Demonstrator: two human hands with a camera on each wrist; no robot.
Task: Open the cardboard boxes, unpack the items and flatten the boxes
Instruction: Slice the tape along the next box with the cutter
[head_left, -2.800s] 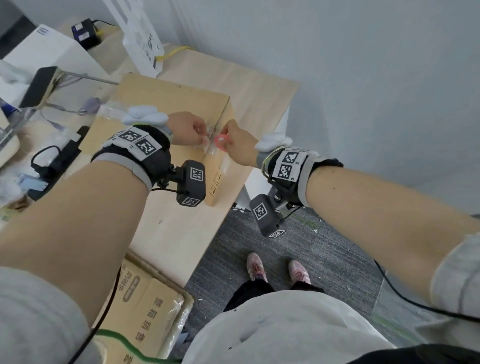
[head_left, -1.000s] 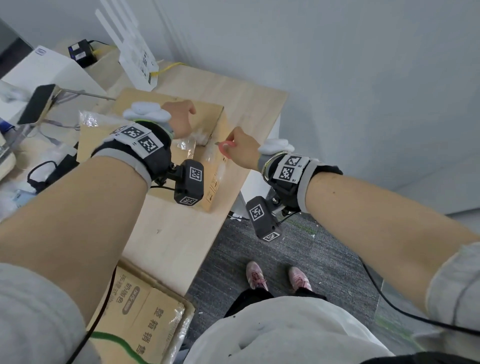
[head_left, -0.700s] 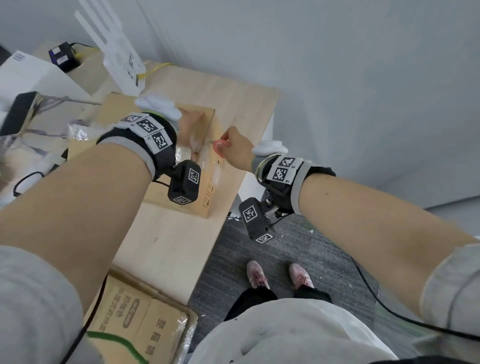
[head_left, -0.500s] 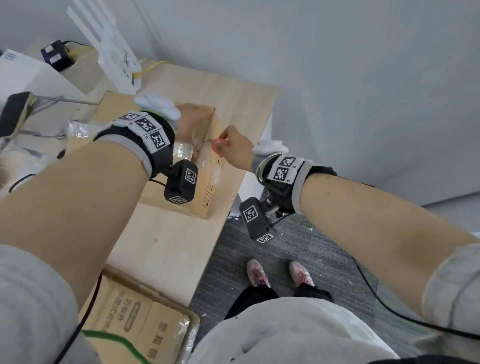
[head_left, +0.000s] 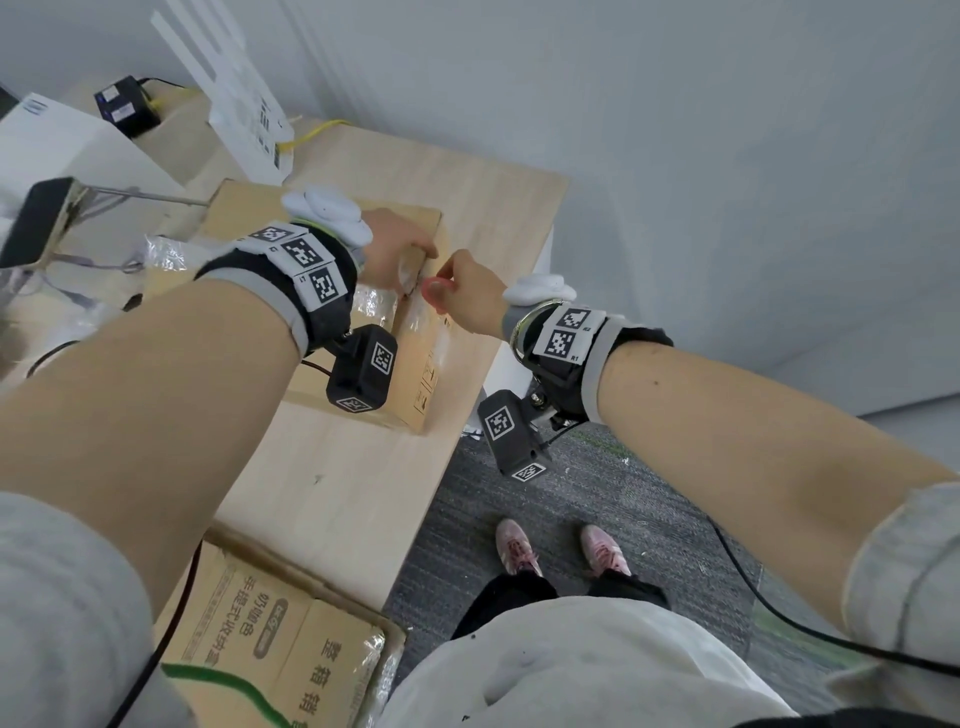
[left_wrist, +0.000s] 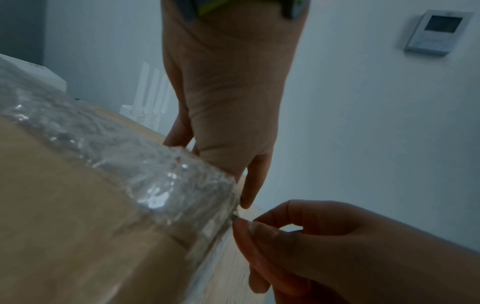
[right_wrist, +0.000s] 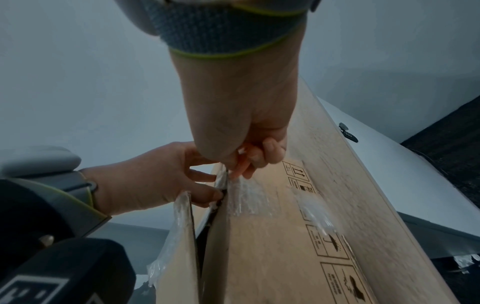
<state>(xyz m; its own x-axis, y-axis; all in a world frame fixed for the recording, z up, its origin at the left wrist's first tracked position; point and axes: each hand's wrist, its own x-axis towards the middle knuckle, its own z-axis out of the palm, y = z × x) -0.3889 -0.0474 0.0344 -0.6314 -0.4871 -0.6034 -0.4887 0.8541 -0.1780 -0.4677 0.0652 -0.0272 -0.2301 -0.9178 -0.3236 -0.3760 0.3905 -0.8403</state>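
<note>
A cardboard box (head_left: 410, 364) is seen on a wooden table (head_left: 337, 493), at its right edge, with both hands met at the box's upper right rim. The left hand (head_left: 395, 249) is laid over the top, fingers hooked into the gap under a lifted flap. The right hand (head_left: 467, 296) is closed on a small pink cutter (head_left: 435, 287) pressed against the clear tape (right_wrist: 246, 199) at the seam. A white router (head_left: 244, 104) stands behind; a flattened printed carton (head_left: 291, 654) lies below the table.
</note>
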